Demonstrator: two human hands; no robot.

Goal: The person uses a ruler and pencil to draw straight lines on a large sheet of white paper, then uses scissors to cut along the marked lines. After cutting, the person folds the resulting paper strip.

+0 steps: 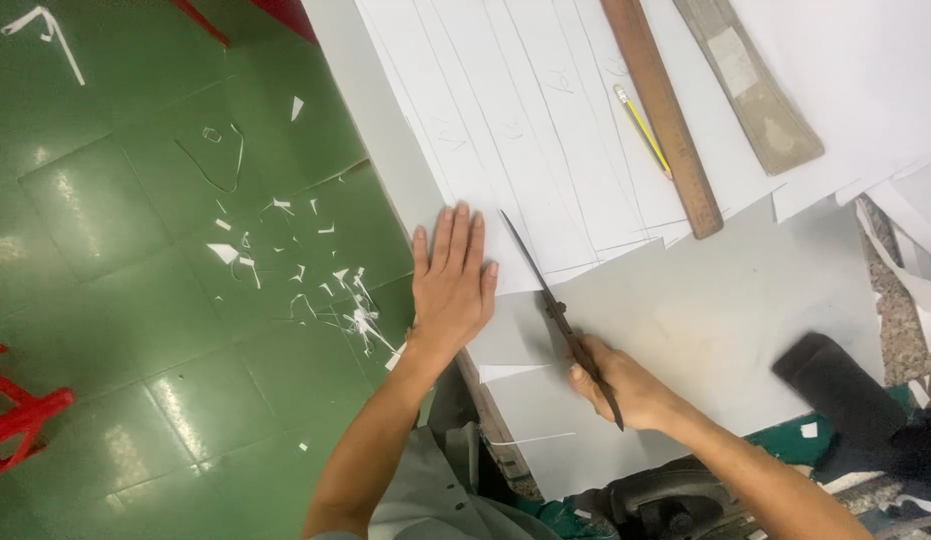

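Dark steel scissors sit in our right hand, fingers wrapped tight round the handles, blades parted and running toward 11 o'clock into the white paper. Our left hand lies flat at 9 o'clock of the blades, fingers spread, pressing the sheet down just beside the cut. To cut well, we judge it best to keep that palm close to the drawn line, follow the line with long bites, and hold the fingertips clear of the blades. At 1 o'clock a wooden ruler lies on the paper with a yellow pencil beside it. The grey table carries it all; at 9 o'clock, green floor tiles hold paper scraps.
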